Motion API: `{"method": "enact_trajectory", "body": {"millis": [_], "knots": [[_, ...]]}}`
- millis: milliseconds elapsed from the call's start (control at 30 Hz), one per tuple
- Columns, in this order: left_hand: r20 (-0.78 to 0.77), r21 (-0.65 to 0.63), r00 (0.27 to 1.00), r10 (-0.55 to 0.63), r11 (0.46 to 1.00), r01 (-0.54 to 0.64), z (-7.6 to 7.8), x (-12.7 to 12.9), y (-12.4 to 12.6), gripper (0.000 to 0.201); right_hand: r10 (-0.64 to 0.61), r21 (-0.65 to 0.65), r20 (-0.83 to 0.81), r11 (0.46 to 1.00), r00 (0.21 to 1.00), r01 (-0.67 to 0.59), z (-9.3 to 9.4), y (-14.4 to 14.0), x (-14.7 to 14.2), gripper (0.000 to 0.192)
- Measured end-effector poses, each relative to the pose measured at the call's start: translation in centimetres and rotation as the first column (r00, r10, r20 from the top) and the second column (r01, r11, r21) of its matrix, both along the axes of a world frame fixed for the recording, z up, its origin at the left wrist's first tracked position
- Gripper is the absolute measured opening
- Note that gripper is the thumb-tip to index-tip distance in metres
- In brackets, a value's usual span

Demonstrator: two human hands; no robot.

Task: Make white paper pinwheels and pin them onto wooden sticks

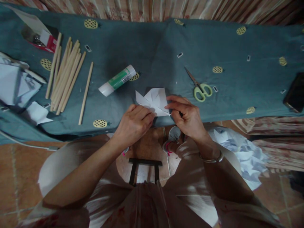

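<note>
Head view, looking down: both hands work at a folded white paper (158, 98) with pinwheel-like flaps, near the front edge of the tabletop (152, 44), which wears a dark green cloth printed with pineapples. The left hand (136, 125) is mostly closed, its fingers curled and bunched against the paper's lower left side; whether thumb and finger pinch it there, I cannot tell. The right hand (186, 114) is partly open, with its upper fingers reaching to the paper's right edge and its thumb side near the lower right corner; how firm its hold is cannot be told. A bracelet (212, 158) circles the right wrist. Up and left of the paper lies a green-and-white glue stick (117, 80), tilted; to the right, scissors (200, 88) with pale green handles lie just beyond the right hand. Farther left, a lone wooden stick (85, 93) lies beside a bundle of sticks (67, 74), near an opened red box (44, 44) and white paper pieces (14, 84). A dark phone (295, 93) rests at the far right.
</note>
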State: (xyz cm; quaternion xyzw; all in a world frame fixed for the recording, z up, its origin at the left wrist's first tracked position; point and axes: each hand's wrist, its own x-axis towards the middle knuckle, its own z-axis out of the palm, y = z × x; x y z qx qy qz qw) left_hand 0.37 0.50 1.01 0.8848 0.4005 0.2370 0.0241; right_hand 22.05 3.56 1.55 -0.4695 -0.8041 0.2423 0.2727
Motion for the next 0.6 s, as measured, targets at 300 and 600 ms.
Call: {"method": "enact_trajectory", "body": {"millis": [300, 600], "knots": [[0.033, 0.021, 0.999, -0.012, 1.000, 0.012, 0.1, -0.6, -0.1, 0.012, 0.072, -0.264, -0.199, 0.956, 0.977, -0.125, 0.1, 0.1, 1.2, 0.036], [0.033, -0.005, 0.997, -0.068, 0.998, 0.068, 0.3, -0.7, -0.5, 0.013, 0.083, -0.348, -0.294, 0.919, 0.952, -0.188, 0.1, 0.1, 1.2, 0.020]]}}
